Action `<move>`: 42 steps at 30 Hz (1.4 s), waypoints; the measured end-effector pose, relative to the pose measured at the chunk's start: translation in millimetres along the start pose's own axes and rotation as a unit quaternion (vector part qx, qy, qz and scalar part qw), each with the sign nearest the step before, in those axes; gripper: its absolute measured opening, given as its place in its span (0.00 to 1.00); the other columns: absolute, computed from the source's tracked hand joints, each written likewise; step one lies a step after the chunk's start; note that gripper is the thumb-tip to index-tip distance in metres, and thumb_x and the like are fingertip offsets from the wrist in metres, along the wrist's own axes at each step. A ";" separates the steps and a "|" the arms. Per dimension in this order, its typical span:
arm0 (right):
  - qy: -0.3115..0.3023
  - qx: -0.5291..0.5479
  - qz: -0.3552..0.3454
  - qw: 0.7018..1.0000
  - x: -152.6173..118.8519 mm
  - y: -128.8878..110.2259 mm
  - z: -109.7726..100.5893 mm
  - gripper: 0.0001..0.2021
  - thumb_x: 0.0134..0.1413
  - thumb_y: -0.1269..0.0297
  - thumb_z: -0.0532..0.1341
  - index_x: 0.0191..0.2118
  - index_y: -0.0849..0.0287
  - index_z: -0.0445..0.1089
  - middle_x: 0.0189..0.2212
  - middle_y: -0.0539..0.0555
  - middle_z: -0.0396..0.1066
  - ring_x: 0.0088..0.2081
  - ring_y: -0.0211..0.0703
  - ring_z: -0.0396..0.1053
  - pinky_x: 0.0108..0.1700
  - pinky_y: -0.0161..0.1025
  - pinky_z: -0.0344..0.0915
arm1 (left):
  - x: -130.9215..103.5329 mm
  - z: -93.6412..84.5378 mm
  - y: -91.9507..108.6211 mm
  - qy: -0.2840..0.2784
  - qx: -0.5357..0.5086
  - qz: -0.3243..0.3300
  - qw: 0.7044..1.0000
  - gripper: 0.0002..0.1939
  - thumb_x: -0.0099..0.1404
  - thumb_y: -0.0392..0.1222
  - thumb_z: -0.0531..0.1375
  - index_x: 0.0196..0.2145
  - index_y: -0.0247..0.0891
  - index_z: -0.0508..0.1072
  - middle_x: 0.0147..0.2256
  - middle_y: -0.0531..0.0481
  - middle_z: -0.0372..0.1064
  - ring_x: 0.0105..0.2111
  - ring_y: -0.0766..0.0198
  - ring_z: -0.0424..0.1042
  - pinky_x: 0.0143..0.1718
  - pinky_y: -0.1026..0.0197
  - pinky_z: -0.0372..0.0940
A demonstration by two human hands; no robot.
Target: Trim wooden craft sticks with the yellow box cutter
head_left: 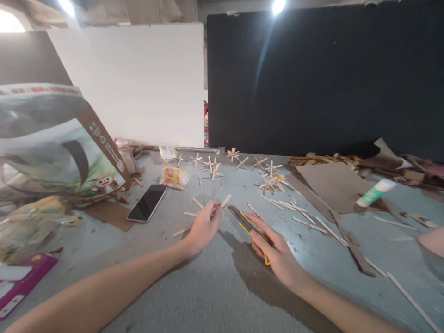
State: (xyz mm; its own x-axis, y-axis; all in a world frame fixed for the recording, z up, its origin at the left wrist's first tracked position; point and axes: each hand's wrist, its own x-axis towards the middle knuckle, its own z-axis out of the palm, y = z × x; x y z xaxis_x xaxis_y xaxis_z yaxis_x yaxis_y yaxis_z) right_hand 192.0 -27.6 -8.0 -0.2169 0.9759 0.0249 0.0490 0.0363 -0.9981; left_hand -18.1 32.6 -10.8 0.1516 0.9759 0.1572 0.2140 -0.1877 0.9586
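Note:
Pinched in the fingers of my left hand (207, 224) is a wooden craft stick (226, 200), its free end pointing up and right. My right hand (272, 249) is closed around a yellow and black utility knife (255, 230), whose blade points toward the stick but stands apart from it. A red-patterned pencil-like stick (255, 211) shows just behind the knife; whether my fingers touch it I cannot tell. Several loose craft sticks (182, 231) lie beside and partly behind my left hand.
Crossed stick pieces (212, 165) lie toward the back, with long sticks (308, 224) on the right. A phone (147, 202) and a printed bag (62, 152) are left. A glue stick (376, 193) stands tilted near brown cardboard (335, 185). Another person's arm (433, 241) enters at right.

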 end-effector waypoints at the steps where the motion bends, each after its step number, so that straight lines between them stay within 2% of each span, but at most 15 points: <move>1: -0.003 -0.001 0.002 1.000 -0.2 -1.0 0.0 0.39 0.64 0.39 0.61 0.70 0.62 0.63 0.21 0.44 0.52 0.24 0.40 0.51 0.27 0.37 0.47 | 0.2 0.1 -0.3 -0.001 -0.004 0.001 1.000 0.16 0.72 0.54 0.54 0.46 0.38 0.69 0.21 0.61 0.59 0.17 0.69 0.54 0.23 0.65 0.51; 14: -0.004 -0.004 0.006 1.000 0.6 1.8 -0.4 0.40 0.63 0.37 0.60 0.70 0.61 0.63 0.21 0.43 0.50 0.25 0.41 0.50 0.27 0.37 0.47 | -1.7 2.1 7.6 -0.037 -0.088 -0.036 0.995 0.15 0.72 0.56 0.56 0.40 0.42 0.63 0.18 0.66 0.48 0.15 0.71 0.47 0.19 0.67 0.48; 23: -0.004 -0.003 -0.001 1.000 0.0 3.2 -0.6 0.38 0.63 0.39 0.61 0.69 0.60 0.65 0.21 0.43 0.50 0.24 0.40 0.52 0.26 0.36 0.48 | -2.6 0.4 6.3 -0.040 -0.028 -0.034 0.998 0.16 0.72 0.58 0.54 0.39 0.43 0.60 0.19 0.62 0.63 0.14 0.70 0.56 0.16 0.67 0.50; 32: -0.006 -0.005 0.006 1.000 0.1 3.8 -1.3 0.39 0.64 0.37 0.60 0.70 0.60 0.64 0.21 0.43 0.51 0.25 0.41 0.51 0.27 0.37 0.48 | -2.4 0.1 6.5 -0.041 -0.027 -0.024 0.999 0.17 0.72 0.58 0.55 0.38 0.44 0.57 0.20 0.60 0.68 0.12 0.71 0.57 0.15 0.68 0.50; 38: -0.008 -0.001 0.012 1.000 0.9 5.1 -1.2 0.39 0.63 0.36 0.60 0.70 0.59 0.63 0.22 0.43 0.49 0.24 0.41 0.49 0.26 0.37 0.46 | -2.5 1.8 6.2 -0.027 -0.052 -0.037 0.998 0.20 0.69 0.58 0.60 0.38 0.45 0.54 0.22 0.58 0.73 0.10 0.72 0.56 0.13 0.68 0.47; 40: -0.002 0.001 0.014 1.000 1.0 6.2 -1.0 0.38 0.63 0.36 0.61 0.68 0.58 0.65 0.22 0.43 0.50 0.24 0.40 0.50 0.26 0.37 0.46 | -2.4 1.9 5.9 -0.022 -0.058 -0.040 0.997 0.20 0.68 0.57 0.61 0.38 0.45 0.54 0.22 0.59 0.73 0.10 0.71 0.56 0.13 0.68 0.47; 42: 0.012 -0.005 0.011 1.000 0.6 6.6 -0.9 0.34 0.63 0.36 0.60 0.62 0.58 0.69 0.23 0.44 0.51 0.24 0.40 0.50 0.25 0.37 0.46 | -2.2 1.4 6.1 -0.021 -0.056 -0.041 0.997 0.20 0.68 0.57 0.61 0.39 0.45 0.54 0.21 0.59 0.73 0.10 0.71 0.56 0.13 0.68 0.47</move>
State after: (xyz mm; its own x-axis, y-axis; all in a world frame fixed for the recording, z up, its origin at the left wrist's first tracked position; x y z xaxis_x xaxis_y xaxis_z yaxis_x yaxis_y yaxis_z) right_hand 193.1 -26.6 -14.5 -0.1922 0.9813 0.0040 0.0638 0.0165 -0.9978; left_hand -15.8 29.1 -5.6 0.1783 0.9816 0.0688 0.1182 -0.0908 0.9888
